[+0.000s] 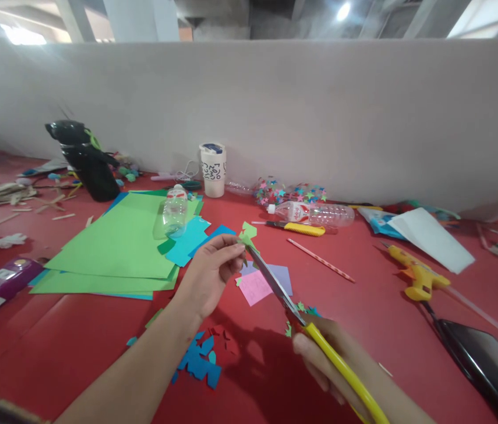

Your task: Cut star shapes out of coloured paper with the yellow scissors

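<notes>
Between the thumb and fingers of my left hand (213, 268) is a small piece of light green paper (249, 231). My right hand (328, 353) is closed around the yellow handles of a pair of scissors (277, 288), whose blades point up and left, with the tips at the green paper by my left fingertips. Beneath the blades lie a pink paper (255, 287) and a lilac paper (284, 278). Small green stars (288, 328) are partly hidden by my right hand. Blue paper scraps (200, 360) and red scraps lie below my left forearm.
Green sheets (107, 241) are stacked at left, with a clear bottle (175, 209) on them. A yellow cutter (304, 228), a striped straw (322, 260) and a glue gun (419, 274) lie to the right. A black flask (87, 165) and white cup (213, 171) stand behind.
</notes>
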Available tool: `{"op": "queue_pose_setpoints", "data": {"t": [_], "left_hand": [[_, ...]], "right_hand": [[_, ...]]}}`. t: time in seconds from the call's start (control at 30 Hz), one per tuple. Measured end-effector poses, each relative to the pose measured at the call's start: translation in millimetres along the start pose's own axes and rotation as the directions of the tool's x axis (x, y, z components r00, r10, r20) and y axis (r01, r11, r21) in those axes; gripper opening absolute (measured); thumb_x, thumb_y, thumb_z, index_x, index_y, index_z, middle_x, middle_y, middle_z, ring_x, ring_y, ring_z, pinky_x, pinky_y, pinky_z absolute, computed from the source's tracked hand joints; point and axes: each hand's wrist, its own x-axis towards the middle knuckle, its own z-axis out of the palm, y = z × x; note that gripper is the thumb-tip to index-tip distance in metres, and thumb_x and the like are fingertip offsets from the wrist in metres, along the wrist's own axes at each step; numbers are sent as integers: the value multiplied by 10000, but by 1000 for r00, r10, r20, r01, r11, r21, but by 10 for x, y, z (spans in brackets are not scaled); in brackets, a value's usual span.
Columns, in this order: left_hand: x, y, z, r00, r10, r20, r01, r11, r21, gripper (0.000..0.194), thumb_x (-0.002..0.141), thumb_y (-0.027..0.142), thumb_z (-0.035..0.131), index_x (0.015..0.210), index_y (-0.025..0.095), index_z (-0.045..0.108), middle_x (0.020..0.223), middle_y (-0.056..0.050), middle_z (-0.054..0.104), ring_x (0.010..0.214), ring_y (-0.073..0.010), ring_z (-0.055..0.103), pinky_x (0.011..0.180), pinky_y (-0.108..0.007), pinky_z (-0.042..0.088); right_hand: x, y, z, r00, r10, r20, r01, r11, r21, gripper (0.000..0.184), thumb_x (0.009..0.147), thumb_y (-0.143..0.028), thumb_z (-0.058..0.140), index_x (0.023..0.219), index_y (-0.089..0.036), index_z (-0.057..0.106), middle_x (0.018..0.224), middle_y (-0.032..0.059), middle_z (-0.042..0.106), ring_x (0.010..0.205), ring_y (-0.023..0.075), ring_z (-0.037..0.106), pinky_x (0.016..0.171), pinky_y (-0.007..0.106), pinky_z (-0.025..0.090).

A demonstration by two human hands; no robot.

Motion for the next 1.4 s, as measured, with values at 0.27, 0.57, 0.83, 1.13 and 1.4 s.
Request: {"op": "queue_pose_setpoints", "data": {"t": [0.27, 0.57, 0.83, 1.13, 1.4], "left_hand": [[16, -6, -10, 998, -5, -58, 8, 999, 46, 59, 690, 169, 683, 691, 144, 630, 585, 20, 592, 497, -45, 492, 522, -168, 397], [28, -19, 3, 998, 43, -47, -33, 980, 194, 104, 713, 234, 669, 679, 152, 614, 586, 10, 612, 495, -72, 525, 523, -212, 404], [19, -8, -2, 996, 63, -63, -49, 977, 207, 113, 721, 225, 652, 658, 149, 597, 579, 14, 618, 481, -66, 523, 510, -203, 397], [2, -10, 35, 998, 39, -41, -28, 971, 236, 115, 722, 231, 651, 660, 149, 599, 567, 15, 620, 478, -69, 534, 503, -208, 390], [-10, -2, 50, 999, 44, -31, -33, 958, 284, 113, 720, 218, 645, 652, 147, 592, 545, 18, 619, 464, -69, 534, 478, -200, 381]], "right_hand": [[24, 8, -3, 1000, -8, 25, 9, 1000, -8, 422, 778, -606, 500, 652, -246, 321, 408, -111, 373, 299, 42, 279, 304, 166, 215], [-30, -41, -12, 998, 55, -8, -55, 997, -57, 418, 751, -640, 457, 674, -235, 394, 403, -95, 390, 323, 66, 294, 337, 182, 239], [-52, -123, -20, 993, 119, -21, -121, 985, -120, 422, 743, -634, 404, 670, -219, 429, 393, -85, 381, 313, 58, 301, 346, 176, 243], [-37, -123, -11, 994, 110, -18, -111, 985, -131, 386, 748, -587, 367, 672, -212, 422, 392, -88, 386, 310, 45, 294, 351, 171, 238], [-27, -118, 9, 994, 107, -38, -111, 987, -119, 386, 768, -581, 374, 658, -213, 412, 365, -100, 357, 294, 40, 268, 332, 155, 227]]}}
